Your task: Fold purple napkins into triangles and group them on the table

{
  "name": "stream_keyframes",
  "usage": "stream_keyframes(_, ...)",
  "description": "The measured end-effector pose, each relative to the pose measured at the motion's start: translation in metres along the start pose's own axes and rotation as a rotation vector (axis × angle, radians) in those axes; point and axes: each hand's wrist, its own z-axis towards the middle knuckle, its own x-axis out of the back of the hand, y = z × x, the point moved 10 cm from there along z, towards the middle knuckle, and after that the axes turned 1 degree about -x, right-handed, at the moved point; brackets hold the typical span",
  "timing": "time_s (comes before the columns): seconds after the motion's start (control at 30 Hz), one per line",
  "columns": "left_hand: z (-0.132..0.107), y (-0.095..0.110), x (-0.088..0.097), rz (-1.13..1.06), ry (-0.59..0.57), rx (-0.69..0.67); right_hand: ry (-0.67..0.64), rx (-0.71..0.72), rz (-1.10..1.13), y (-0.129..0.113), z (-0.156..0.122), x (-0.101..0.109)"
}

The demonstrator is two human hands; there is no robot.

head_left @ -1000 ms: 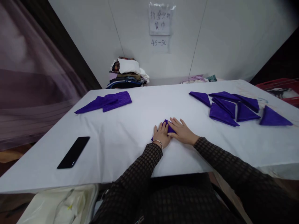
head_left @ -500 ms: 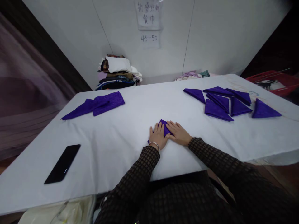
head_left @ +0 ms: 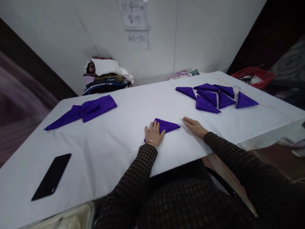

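At far left on the white table [head_left: 124, 159] lies a black phone [head_left: 51, 176], with two overlapping purple cloths [head_left: 101, 106] beyond it. Below the near edge, a pale bin [head_left: 92, 210], cut off by the frame, holds whitish stuff too unclear to name. Behind the table sits a clothes pile [head_left: 107, 70]; up the wall to its right hangs a sheet [head_left: 133, 16] with handwritten Chinese, the lower line 餐巾, the upper partly blurred, and under that a slip [head_left: 137, 40] reading "45-50". The left hand [head_left: 154, 133], fingers spread and grasping nothing, lies flat on a folded purple napkin [head_left: 168, 126] at mid-table near the front. The right hand [head_left: 194, 127], fingers straight and released, is just beside the napkin's right tip, apart from it. Further right are seven purple triangles [head_left: 206, 107], then a red basket [head_left: 266, 81] containing something dark and something white.
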Motion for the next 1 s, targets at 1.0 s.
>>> stream_keyframes(1.0, -0.005, 0.0, 0.009, 0.028, 0.057, 0.007, 0.135, -0.029, -0.15, -0.025, 0.019, -0.018)
